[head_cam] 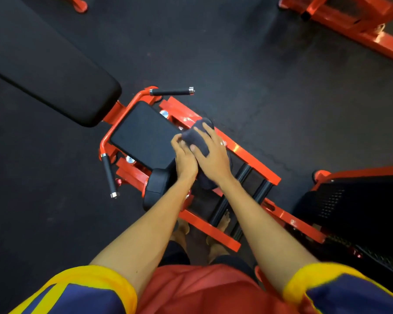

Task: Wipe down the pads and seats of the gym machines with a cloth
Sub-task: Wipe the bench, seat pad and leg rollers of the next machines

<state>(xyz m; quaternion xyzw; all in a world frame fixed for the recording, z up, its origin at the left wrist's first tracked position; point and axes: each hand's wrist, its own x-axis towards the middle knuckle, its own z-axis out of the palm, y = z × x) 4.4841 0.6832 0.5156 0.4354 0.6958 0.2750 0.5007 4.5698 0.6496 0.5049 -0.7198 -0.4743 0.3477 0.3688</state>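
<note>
Mid-job, likely: cloth [196, 138] bunched at near corner of seat [143, 134], right hand [211, 155] spread flat pressing on it, left hand [186, 157] curled gripping its edge; long back pad [43, 64] looks still to do, no wipe marks discernible

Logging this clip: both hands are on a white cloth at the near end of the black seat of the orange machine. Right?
Not white: the head view shows the cloth is dark grey. Both the left hand and right hand are on it at the near end of the black seat of the orange machine.
</note>
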